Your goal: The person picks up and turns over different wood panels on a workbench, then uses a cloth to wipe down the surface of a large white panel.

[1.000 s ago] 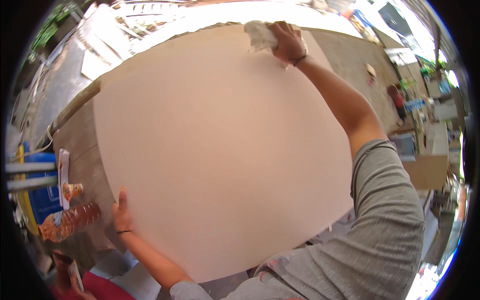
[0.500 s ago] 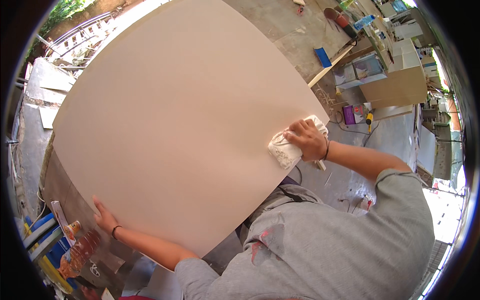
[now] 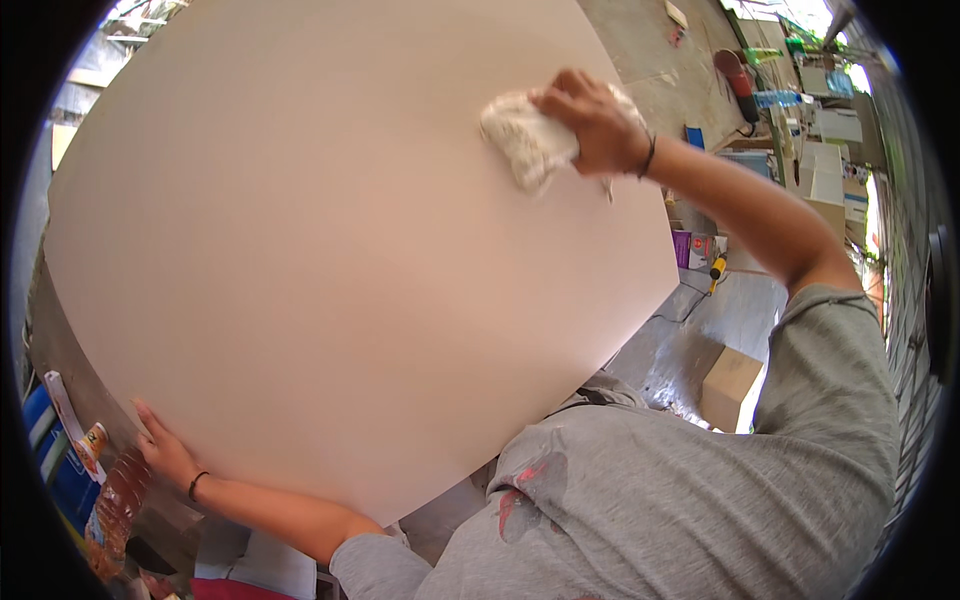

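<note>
A large pale board (image 3: 320,260) with a smooth face fills the middle of the view. On its upper right part, my right hand (image 3: 600,125) is closed over a bunched off-white cloth (image 3: 525,140), pressed to the surface and slightly blurred. My left hand (image 3: 168,450) grips the board's lower left edge; one digit shows along the rim, and the others are partly hidden.
Beyond the right edge lie a red-and-black angle grinder (image 3: 738,85), a yellow-handled tool (image 3: 718,268) with a cord, and a purple box (image 3: 683,248). A cardboard box (image 3: 730,388) stands on the floor at right. Blue containers (image 3: 62,480) are at lower left.
My right hand has moved the cloth away from the near right edge, farther up the board. My left hand keeps its place on the edge. The whole view has shifted a little.
</note>
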A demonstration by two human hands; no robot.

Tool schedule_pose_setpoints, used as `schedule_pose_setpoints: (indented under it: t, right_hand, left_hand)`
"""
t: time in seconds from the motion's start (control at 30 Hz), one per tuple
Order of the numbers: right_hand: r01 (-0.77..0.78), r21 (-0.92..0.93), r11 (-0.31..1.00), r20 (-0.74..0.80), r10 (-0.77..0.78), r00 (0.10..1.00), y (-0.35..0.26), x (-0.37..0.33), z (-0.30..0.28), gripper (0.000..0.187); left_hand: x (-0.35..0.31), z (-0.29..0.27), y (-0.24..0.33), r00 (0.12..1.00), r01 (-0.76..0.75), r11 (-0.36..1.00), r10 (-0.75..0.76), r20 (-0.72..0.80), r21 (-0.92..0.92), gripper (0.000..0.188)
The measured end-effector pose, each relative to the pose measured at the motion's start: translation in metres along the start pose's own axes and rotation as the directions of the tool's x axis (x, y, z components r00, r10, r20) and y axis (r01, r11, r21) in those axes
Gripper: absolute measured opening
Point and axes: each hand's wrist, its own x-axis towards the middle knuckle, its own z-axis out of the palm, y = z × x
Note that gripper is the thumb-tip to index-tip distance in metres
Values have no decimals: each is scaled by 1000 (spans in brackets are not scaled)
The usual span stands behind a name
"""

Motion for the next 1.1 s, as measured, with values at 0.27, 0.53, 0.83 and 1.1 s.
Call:
schedule_pose_setpoints:
  t: [0.27, 0.53, 0.83, 1.1]
  right_hand:
    - [90, -39, 995, 12, -90, 996, 67, 144, -9, 46]
    - [44, -153, 987, -8, -46, 999, 122, 246, 0, 48]
    - [-254, -223, 941, 29, 267, 963, 98, 296, -19, 56]
    - [-209, -203, 956, -322, 137, 937, 81, 98, -64, 60]
  left_hand:
    - [-1, 0, -2, 1000, 18, 1000, -18, -5, -11, 68]
    - [-27, -8, 27, 999, 21, 982, -15, -33, 186, 75]
    - [-15, -2, -3, 994, -85, 988, 74, -84, -128, 70]
    - [0, 14, -2, 988, -35, 999, 35, -150, 1, 86]
